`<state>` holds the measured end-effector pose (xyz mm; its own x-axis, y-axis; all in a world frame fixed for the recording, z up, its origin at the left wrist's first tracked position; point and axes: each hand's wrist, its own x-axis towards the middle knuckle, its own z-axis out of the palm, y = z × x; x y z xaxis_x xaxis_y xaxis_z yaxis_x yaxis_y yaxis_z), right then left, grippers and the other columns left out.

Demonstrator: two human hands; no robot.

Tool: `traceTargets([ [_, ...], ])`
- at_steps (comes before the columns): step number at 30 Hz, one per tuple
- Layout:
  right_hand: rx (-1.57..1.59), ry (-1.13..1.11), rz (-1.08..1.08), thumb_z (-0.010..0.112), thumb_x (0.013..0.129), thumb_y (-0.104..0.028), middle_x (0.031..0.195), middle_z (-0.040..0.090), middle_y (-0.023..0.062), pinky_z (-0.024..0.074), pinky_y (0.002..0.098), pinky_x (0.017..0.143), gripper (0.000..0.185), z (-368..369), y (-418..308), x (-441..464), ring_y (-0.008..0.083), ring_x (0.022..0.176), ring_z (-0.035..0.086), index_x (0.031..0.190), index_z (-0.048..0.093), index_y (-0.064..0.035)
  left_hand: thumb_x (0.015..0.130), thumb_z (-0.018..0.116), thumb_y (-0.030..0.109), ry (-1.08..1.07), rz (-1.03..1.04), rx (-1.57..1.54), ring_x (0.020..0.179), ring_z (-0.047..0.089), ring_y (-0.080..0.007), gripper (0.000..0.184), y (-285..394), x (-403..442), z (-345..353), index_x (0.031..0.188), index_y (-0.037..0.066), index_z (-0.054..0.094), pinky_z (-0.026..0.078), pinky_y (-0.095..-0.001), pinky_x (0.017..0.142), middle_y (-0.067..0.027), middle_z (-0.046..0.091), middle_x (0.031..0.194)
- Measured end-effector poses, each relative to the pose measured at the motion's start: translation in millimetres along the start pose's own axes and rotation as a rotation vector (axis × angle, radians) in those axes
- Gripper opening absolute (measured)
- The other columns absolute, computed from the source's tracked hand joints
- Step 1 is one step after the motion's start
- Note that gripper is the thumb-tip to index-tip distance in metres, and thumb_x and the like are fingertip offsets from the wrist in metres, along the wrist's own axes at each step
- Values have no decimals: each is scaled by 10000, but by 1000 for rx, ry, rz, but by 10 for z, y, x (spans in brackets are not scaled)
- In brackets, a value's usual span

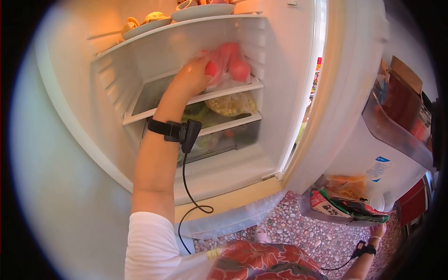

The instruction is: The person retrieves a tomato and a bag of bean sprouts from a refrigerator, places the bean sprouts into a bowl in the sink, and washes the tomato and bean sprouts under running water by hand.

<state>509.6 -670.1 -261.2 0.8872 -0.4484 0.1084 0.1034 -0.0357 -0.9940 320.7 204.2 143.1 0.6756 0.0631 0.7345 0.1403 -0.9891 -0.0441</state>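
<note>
My left hand (193,73) reaches into the open fridge. It is closed on a thin clear plastic bag (227,63) with round red things inside, probably tomatoes or similar fruit. The bag rests on the right part of a glass shelf (154,95). Part of my fingers is hidden against the bag. Low on the right, my right hand (380,229) is close to the underside of the lower door bin (322,215). It is small and partly hidden, so its fingers are not clear.
Plates of food (203,12) stand on the top shelf. Below the bag lies a bag of yellowish food (232,103), above a clear drawer (233,140). The fridge door (333,140) stands open on the right, its bins holding packets (345,207). A black cable (183,175) hangs from my left wrist.
</note>
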Motion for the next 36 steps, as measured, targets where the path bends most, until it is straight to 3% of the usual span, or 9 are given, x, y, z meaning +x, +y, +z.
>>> traceTargets([
  [3, 180, 137, 367, 574, 782, -266, 711, 542, 13, 440, 271, 487, 256, -62, -132, -568, 173, 633, 555, 1016, 506, -187, 694, 582, 138, 208, -34, -19, 920, 557, -334, 409, 181, -75, -39, 1088, 44, 522, 453, -404, 793, -169, 570, 1026],
  [6, 95, 40, 432, 550, 775, -417, 1033, 557, 49, 429, 342, 609, 395, -522, 368, -573, 214, 801, 554, 1078, 478, -175, 723, 564, 111, 106, -164, 31, 920, 565, -324, 359, 131, -153, -111, 1077, 49, 549, 447, -372, 800, -176, 580, 996],
  [9, 114, 50, 540, 538, 771, -412, 1019, 558, 50, 427, 351, 618, 403, -710, 680, -487, 216, 808, 549, 1079, 478, -161, 761, 543, 135, 182, -272, 100, 898, 578, -304, 327, 249, -264, -151, 1075, 43, 555, 451, -364, 789, -165, 599, 964],
  [12, 182, -204, 649, 536, 760, -396, 1004, 564, 52, 417, 366, 632, 410, -1055, 1350, -104, 218, 818, 545, 1084, 481, -150, 784, 536, 181, 533, -494, -50, 893, 593, -256, 327, 191, -355, -241, 1080, 41, 558, 456, -345, 775, -147, 619, 935],
  [15, 19, -37, 574, 550, 742, -359, 955, 570, 59, 405, 368, 596, 360, -698, 920, -488, 235, 759, 543, 1034, 490, -157, 741, 571, 205, 479, -731, -493, 864, 595, -283, 341, -256, -189, -132, 1034, 32, 575, 458, -353, 764, -160, 615, 952],
  [19, 16, -85, 679, 542, 749, -330, 893, 555, 68, 407, 377, 541, 300, -545, 1149, -566, 242, 700, 525, 1006, 481, -189, 722, 596, 249, 482, -503, -97, 849, 601, -268, 384, -126, 190, -329, 1023, 10, 581, 464, -330, 751, -171, 622, 929],
  [26, 62, -198, 820, 466, 803, -294, 828, 546, 48, 394, 372, 497, 164, -530, 1211, -1031, 234, 634, 524, 923, 468, -182, 724, 620, 169, -258, -844, -98, 851, 600, -240, 337, -509, 489, -173, 988, -35, 570, 481, -329, 722, -190, 615, 894],
  [30, 25, -72, 867, 460, 807, -302, 854, 551, 48, 404, 379, 535, 186, -462, 1423, -1364, 238, 664, 534, 938, 472, -171, 776, 557, 17, 253, -627, -1632, 773, 587, -238, 195, -666, 540, -390, 957, -52, 546, 499, -316, 702, -148, 577, 880],
  [36, 57, -144, 980, 454, 812, -319, 913, 556, 49, 418, 386, 614, 240, -217, 1935, -1740, 242, 724, 550, 977, 473, -146, 735, 549, -57, 105, -559, -1571, 817, 590, -252, 196, -332, 611, -213, 931, -48, 546, 498, -314, 681, -147, 581, 864],
])
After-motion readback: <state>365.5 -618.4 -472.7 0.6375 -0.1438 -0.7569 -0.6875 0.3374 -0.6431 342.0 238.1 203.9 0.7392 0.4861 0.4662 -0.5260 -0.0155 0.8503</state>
